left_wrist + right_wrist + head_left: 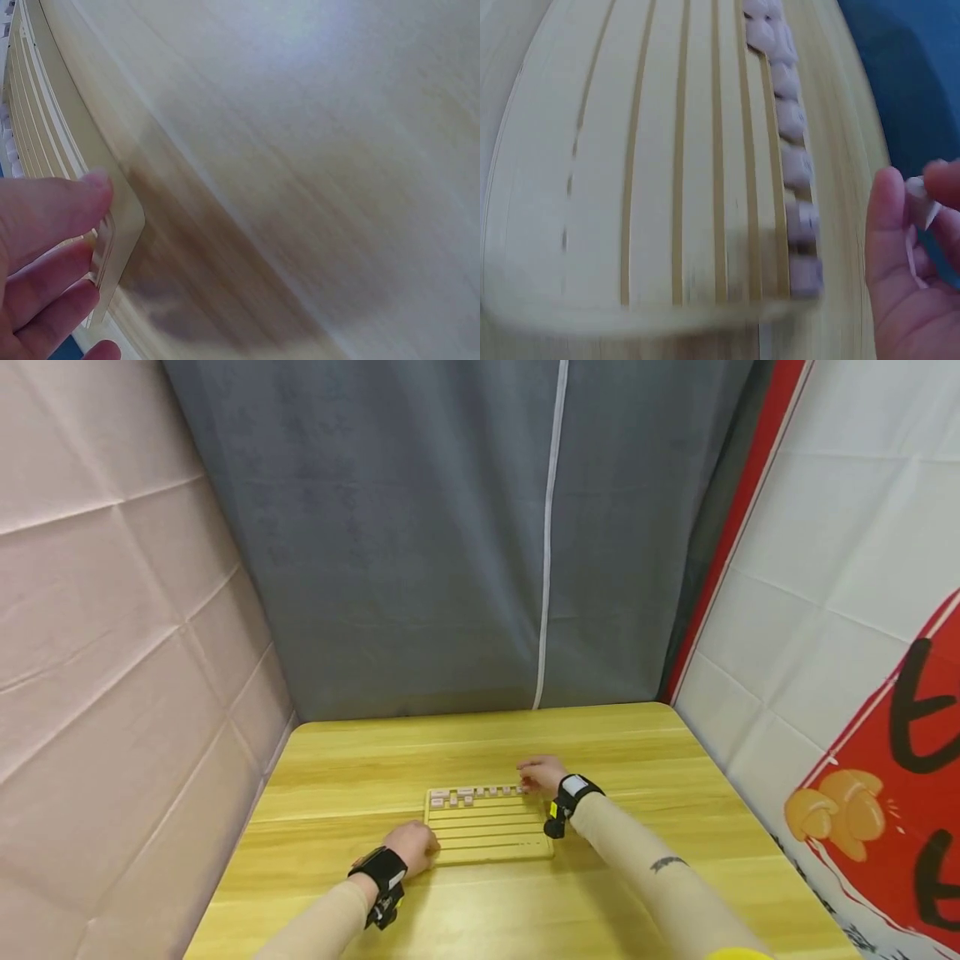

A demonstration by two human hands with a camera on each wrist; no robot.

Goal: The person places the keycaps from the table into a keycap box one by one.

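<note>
A pale yellow keycap tray (pixel 491 837) with long parallel slots lies on the wooden table. Pale pink keycaps (pixel 796 166) stand along its far edge, and a few more sit in the second row at the left. My left hand (pixel 411 843) holds the tray's near left corner, the thumb (pixel 94 187) on top of the rim and fingers against the side. Over the far right corner is my right hand (pixel 543 774). In the right wrist view it pinches a small pale keycap (pixel 919 201) between thumb and finger, just off the end of the row.
Yellow wood-grain table (pixel 360 760) surrounds the tray. A grey curtain (pixel 412 568) hangs behind the table's far edge. White panels rise on both sides, the right one carrying a red printed banner (pixel 892 777). Each wrist wears a black strap with a camera.
</note>
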